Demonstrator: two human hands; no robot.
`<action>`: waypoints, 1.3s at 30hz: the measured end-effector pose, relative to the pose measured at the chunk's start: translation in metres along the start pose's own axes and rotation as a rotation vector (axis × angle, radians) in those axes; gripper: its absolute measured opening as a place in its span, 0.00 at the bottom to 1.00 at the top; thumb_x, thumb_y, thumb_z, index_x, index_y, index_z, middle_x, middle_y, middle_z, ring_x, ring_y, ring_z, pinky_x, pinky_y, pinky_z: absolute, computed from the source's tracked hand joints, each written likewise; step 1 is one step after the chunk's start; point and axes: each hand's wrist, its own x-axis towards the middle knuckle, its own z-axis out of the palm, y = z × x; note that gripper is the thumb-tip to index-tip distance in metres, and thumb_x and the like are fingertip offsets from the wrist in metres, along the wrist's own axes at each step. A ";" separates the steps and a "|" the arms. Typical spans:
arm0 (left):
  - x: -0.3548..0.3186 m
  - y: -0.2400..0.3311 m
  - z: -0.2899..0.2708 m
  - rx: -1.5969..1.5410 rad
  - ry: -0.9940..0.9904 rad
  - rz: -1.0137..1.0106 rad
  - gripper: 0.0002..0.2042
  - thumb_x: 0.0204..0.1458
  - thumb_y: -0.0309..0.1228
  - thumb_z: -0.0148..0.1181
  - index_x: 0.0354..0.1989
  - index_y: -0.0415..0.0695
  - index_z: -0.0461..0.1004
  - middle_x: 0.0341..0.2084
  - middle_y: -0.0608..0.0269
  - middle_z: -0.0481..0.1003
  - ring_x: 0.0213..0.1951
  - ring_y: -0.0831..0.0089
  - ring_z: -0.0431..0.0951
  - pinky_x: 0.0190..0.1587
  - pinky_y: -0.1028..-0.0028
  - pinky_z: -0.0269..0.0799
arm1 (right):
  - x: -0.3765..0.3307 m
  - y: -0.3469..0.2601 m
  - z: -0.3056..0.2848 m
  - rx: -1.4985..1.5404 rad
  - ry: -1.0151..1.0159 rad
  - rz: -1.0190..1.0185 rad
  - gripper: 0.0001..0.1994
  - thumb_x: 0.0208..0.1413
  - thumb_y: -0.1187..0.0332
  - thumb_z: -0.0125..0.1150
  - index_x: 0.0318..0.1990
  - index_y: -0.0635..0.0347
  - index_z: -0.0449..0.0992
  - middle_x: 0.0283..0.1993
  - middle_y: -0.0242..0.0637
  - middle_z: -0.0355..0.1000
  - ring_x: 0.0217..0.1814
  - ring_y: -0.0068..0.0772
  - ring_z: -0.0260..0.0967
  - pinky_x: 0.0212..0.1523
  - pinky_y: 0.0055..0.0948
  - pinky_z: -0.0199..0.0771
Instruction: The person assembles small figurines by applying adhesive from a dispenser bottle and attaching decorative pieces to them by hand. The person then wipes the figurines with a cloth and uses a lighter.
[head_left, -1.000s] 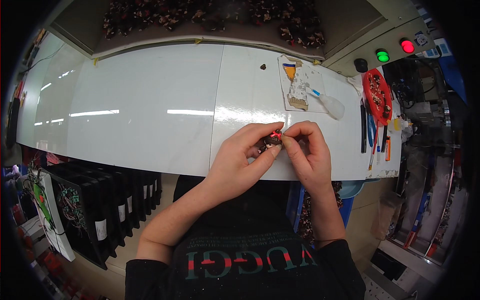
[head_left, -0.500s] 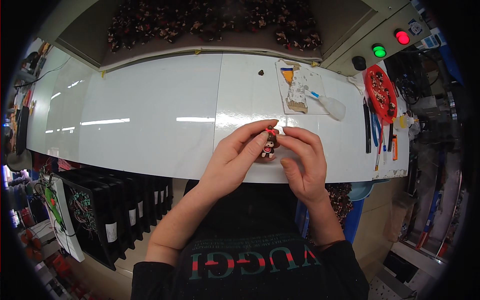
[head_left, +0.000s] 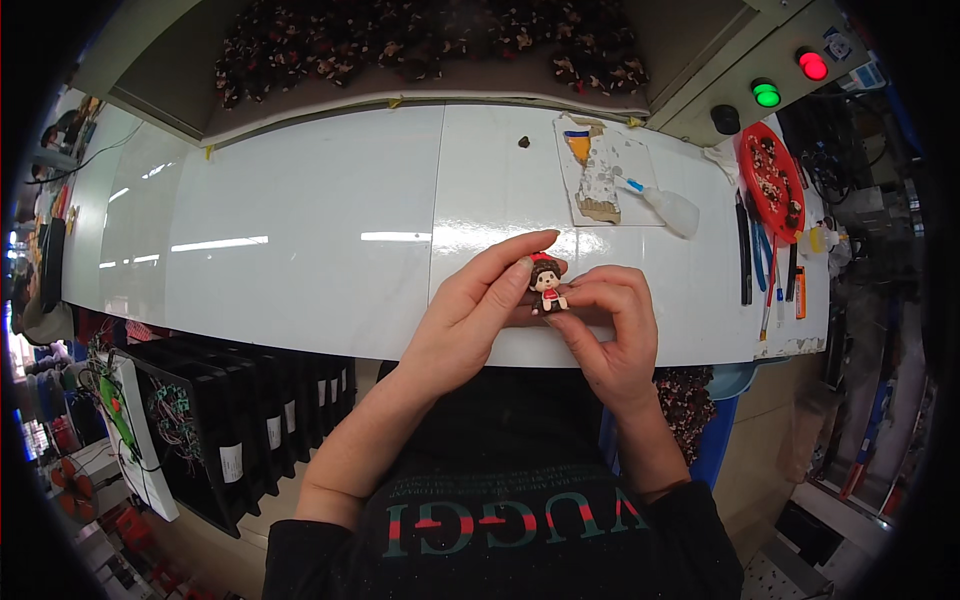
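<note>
Between my two hands, above the front part of the white table (head_left: 300,290), is a small brown doll figurine (head_left: 547,284) with a pale face, a red bow and a red front. My left hand (head_left: 460,315) grips its head between thumb and fingers from the left. The thumb and fingers of my right hand (head_left: 617,335) close on its lower body from the right. The figurine's face points up towards me, and its back is hidden by my fingers.
Further back lie a small dark piece (head_left: 524,142), a stained card (head_left: 600,205) and a clear squeeze bottle with a blue tip (head_left: 675,212). At right are a red tray (head_left: 752,190), pliers (head_left: 761,258) and an orange-labelled tool (head_left: 800,295). Many figurines (head_left: 430,50) fill the machine opening.
The figurine has turned so its face and body show more fully. My right fingers, apart beside it before, have closed on its lower body.
</note>
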 end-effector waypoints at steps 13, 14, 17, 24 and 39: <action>-0.001 -0.002 0.000 0.038 -0.048 0.061 0.16 0.62 0.31 0.46 0.56 0.37 0.64 0.44 0.59 0.71 0.45 0.76 0.73 0.50 0.75 0.72 | -0.001 0.002 -0.001 0.044 0.019 -0.001 0.20 0.40 0.75 0.73 0.42 0.60 0.70 0.39 0.37 0.68 0.41 0.32 0.69 0.38 0.27 0.72; -0.002 -0.002 0.001 0.036 -0.054 0.063 0.16 0.62 0.31 0.46 0.56 0.37 0.64 0.44 0.59 0.71 0.45 0.76 0.73 0.50 0.75 0.72 | -0.002 0.002 -0.002 0.038 0.021 -0.002 0.20 0.40 0.75 0.73 0.42 0.60 0.70 0.39 0.37 0.68 0.41 0.32 0.69 0.38 0.27 0.72; -0.003 -0.004 0.002 0.045 -0.051 0.137 0.15 0.63 0.32 0.46 0.55 0.39 0.65 0.44 0.61 0.71 0.45 0.76 0.73 0.49 0.75 0.70 | -0.004 0.005 -0.002 0.108 -0.009 0.073 0.21 0.39 0.73 0.74 0.41 0.61 0.70 0.39 0.37 0.68 0.40 0.31 0.69 0.39 0.26 0.72; -0.002 -0.003 0.000 0.149 -0.037 0.086 0.14 0.63 0.32 0.44 0.53 0.40 0.68 0.38 0.65 0.73 0.39 0.81 0.71 0.44 0.79 0.69 | -0.001 0.002 -0.001 0.071 -0.004 0.011 0.21 0.40 0.72 0.74 0.42 0.61 0.69 0.39 0.37 0.68 0.39 0.29 0.70 0.39 0.24 0.73; -0.002 -0.005 0.014 0.367 -0.017 0.114 0.15 0.65 0.34 0.41 0.52 0.39 0.69 0.33 0.63 0.74 0.32 0.81 0.73 0.37 0.80 0.71 | -0.011 0.008 -0.003 0.208 0.051 0.123 0.22 0.38 0.68 0.76 0.39 0.61 0.69 0.36 0.34 0.67 0.35 0.25 0.69 0.37 0.22 0.71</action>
